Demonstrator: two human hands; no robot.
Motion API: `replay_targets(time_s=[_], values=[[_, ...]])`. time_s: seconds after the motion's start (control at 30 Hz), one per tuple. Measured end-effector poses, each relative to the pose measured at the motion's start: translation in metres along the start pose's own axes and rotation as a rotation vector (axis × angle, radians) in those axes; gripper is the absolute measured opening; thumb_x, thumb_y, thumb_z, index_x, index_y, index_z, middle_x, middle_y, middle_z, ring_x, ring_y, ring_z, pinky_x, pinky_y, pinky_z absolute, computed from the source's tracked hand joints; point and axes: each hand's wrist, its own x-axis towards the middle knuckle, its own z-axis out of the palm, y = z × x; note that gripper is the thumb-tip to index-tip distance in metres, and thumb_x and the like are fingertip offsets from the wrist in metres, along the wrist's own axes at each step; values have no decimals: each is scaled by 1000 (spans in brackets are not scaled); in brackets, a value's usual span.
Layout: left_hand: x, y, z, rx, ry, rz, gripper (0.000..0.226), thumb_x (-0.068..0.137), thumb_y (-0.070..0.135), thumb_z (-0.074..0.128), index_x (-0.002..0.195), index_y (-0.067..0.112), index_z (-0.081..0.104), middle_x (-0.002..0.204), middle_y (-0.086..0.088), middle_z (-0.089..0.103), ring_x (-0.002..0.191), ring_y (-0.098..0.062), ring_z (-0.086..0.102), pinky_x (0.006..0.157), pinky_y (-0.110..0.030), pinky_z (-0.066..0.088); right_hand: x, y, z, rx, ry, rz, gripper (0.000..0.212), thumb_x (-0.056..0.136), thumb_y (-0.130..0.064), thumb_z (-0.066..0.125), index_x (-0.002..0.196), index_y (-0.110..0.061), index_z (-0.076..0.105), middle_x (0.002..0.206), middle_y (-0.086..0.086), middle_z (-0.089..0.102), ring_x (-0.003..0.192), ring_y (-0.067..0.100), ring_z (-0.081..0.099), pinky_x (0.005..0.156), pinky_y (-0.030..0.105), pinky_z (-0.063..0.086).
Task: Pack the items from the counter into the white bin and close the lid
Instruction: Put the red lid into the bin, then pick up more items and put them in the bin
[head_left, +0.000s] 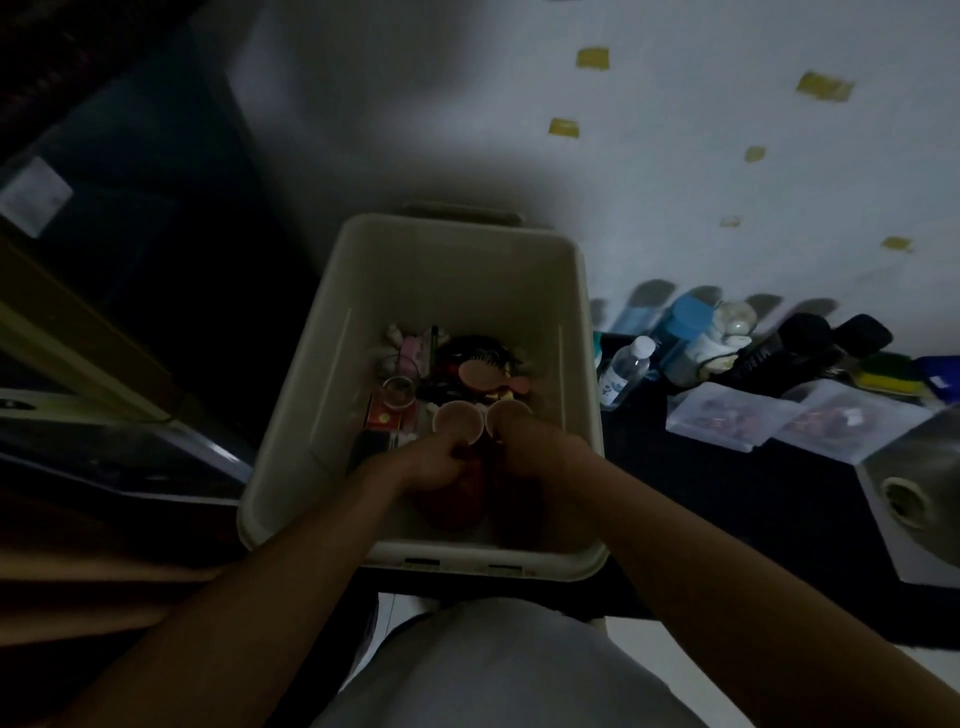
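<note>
Head, hands (431, 464) (537, 451) grip cups (457, 423) (514, 410), inside bin (332, 364)

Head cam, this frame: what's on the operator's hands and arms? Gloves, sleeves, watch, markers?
Nothing worn shows. The left hand and right hand are bare, with no gloves. The left forearm and right forearm are uncovered to the frame edge: no sleeves, watch, bands or markers. The light is dim, so rings cannot be ruled out. A light grey garment covers the torso.
</note>
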Motion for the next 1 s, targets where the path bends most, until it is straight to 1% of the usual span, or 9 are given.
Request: replay_targets(time_s=[0.1,0.17,0.27,0.43,0.5,0.63,0.8,0.93,1.0], values=[[-4,9,-3,-15,63,58,41,97,24,52,138,23,51,143,-7,49,125,-25,51,96,-30,41,6,12,1,82,-20,3,20,95,-20,57,110,-8,62,110,9,65,102,24,62,94,37,49],[-4,19,-5,-40,122,123,34,98,16,50,131,21,56,139,-4,53,125,-21,52,101,-32,42,-1,11,-11,86,-11,-15,19,94,-17,55,111,-10,60,109,7,65,97,21,62,92,35,50],[-9,36,-13,-80,154,158,32,98,13,49,128,20,58,123,5,59,114,-13,56,97,-31,46,-5,15,-21,170,141,-28,32,92,-16,55,123,-19,51,108,2,62,90,13,60,86,33,52],[-17,69,-26,-181,195,305,37,96,17,51,133,23,54,133,5,57,122,-9,54,104,-31,44,-18,31,-45,232,239,-19,36,87,-17,63,122,-18,58,118,-1,58,102,16,58,85,31,51],[-16,84,-28,-202,221,333,26,98,17,51,123,22,57,125,3,61,115,-7,58,100,-28,47,-29,39,-55,291,314,-35,31,90,-22,62,121,-17,59,117,0,59,103,16,59,85,30,51],[-15,118,-28,-255,257,399,29,99,12,50,127,16,55,118,3,64,104,-4,62,90,-18,50,-52,67,-67,383,438,-76,35,90,-32,63,124,-22,58,120,-4,58,106,10,56,88,29,49],[-2,149,-19,-249,272,435,33,96,21,53,128,31,54,125,6,62,113,-9,61,95,-34,53,-68,113,-64,452,481,16,41,91,-30,62,130,-22,53,120,-4,59,105,8,55,87,23,45],[10,184,-6,-134,335,487,35,98,14,50,132,24,52,131,7,54,117,-8,54,93,-20,43,-78,146,-56,526,514,98,34,89,-24,62,122,-20,59,112,-3,63,100,10,60,86,23,46],[20,199,6,-132,291,497,32,99,17,50,124,36,53,126,13,54,114,-6,56,92,-18,44,-82,166,-51,573,500,144,29,88,-24,63,117,-19,61,107,-3,66,96,10,63,86,26,50]])
